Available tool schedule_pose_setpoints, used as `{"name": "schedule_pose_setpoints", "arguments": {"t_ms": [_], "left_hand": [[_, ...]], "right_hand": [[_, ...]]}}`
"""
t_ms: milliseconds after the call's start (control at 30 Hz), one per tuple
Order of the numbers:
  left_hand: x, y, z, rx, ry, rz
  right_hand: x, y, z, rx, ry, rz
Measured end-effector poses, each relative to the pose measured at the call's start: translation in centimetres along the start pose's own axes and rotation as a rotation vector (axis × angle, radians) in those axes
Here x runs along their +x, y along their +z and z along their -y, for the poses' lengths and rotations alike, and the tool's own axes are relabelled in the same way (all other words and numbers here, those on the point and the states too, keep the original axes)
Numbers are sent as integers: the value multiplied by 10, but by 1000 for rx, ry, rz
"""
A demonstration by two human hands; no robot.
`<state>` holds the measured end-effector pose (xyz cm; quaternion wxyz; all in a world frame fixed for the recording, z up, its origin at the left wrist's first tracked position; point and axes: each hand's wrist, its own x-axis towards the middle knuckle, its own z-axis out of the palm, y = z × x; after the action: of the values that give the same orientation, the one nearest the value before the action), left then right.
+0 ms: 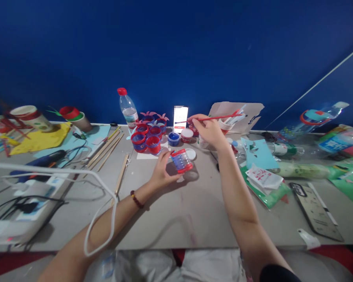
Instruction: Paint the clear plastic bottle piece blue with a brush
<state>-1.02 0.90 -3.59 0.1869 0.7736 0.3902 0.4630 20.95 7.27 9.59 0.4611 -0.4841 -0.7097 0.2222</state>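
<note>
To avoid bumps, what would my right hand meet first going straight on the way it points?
Probably the lit screen ahead of your right hand, though depth is unclear from this view.

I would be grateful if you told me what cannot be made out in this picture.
- Head view: writing on the upright bright white screen; glare and small size.
- Head view: whether paint is on the slim red stick's tip; too small.
- Head view: part of the stacked white paper cups; hidden by the right hand.
- Head view: the rest of the dark sleeve; cut off by the bottom edge.
</note>
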Motion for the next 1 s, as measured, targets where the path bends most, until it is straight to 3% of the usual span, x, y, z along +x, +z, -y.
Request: {"name": "schedule_pose_setpoints", "arguments": {"t_ms": [133, 300, 733, 1000], "left_hand": [[-1, 3, 5, 12, 46, -27], [-2, 6, 9, 14, 70, -51], [-3, 6, 5, 42, 72, -36], [-4, 7, 8, 37, 65, -14]], "right_hand": [[9, 9, -2, -157, 23, -20], [9, 19, -12, -340, -54, 2], [10, 36, -21, -486, -20, 169], [9, 45, -23, -490, -29, 151]]}}
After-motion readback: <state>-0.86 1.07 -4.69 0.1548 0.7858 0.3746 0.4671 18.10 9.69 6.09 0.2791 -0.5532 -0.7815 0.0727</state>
